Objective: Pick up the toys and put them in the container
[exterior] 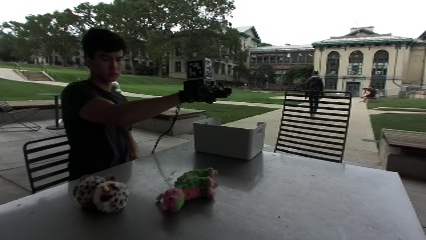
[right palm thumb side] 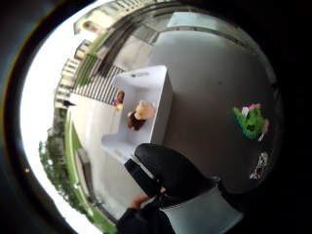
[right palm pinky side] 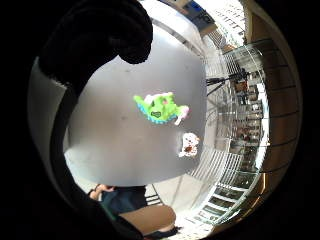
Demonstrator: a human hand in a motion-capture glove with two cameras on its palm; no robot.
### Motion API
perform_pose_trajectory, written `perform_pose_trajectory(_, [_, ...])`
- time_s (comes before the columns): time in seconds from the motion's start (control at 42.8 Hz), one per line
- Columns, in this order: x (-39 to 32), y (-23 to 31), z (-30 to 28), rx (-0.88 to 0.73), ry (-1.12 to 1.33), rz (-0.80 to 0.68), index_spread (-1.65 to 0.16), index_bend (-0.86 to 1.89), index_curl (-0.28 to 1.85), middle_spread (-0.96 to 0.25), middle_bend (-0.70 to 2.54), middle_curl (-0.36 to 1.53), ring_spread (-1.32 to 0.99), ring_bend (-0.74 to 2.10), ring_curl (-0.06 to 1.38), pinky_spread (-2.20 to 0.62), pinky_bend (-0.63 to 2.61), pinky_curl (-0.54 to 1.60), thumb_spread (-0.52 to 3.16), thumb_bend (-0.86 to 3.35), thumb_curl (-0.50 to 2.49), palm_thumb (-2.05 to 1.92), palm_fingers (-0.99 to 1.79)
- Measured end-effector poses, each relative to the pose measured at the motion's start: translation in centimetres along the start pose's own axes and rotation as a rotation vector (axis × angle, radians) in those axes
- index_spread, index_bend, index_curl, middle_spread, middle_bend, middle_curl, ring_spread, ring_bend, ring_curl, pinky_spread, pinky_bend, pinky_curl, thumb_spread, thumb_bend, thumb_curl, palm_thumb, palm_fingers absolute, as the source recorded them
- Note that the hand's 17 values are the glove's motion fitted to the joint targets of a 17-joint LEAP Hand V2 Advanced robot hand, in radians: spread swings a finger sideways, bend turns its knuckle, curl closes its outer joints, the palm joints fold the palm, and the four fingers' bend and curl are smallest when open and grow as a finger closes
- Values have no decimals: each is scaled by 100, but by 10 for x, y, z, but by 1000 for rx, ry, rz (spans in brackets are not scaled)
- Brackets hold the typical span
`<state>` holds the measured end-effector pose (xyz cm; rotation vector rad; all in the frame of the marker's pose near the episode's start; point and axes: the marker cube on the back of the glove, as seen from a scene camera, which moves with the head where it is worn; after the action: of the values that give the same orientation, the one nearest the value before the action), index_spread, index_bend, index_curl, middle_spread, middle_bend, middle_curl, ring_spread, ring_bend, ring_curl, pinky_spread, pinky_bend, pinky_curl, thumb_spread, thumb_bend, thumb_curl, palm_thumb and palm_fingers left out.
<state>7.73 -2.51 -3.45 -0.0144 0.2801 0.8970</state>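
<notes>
Nearest the outside camera, a spotted toy (exterior: 101,193) and a green-and-pink toy (exterior: 188,188) lay side by side on the grey counter (exterior: 299,200), well apart from the white container (exterior: 228,138) at its far edge. Inside that container a brown toy (right palm thumb side: 139,114) rested, seen from the thumb side. Above the container the gloved right hand (exterior: 203,91) hung on an outstretched arm, its grip empty, though whether the fingers were straight or curled I could not tell.

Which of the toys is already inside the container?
The brown plush toy lies inside the white container; the green toy and the spotted toy lie on the table.
</notes>
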Motion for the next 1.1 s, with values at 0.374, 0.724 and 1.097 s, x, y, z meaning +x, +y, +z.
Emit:
perform_pose_trajectory(0.374, [152, 0, 61, -42, 36, 153, -34, 11, 35, -4, 12, 35, -4, 41, 19, 3, 129, 37, 98, -8, 29, -10, -16])
perform_pose_trajectory(0.724, [211, 21, 151, -253, 14, 266, -35, 10, 28, -7, 10, 28, -2, 31, 20, 2, 137, 38, 92, -9, 25, -11, -23])
perform_pose_trajectory(1.097, [226, 36, 226, -397, -16, 332, -36, 19, 27, -5, 3, 19, 1, 22, 21, -5, 152, 40, 93, -4, 25, -4, -14])
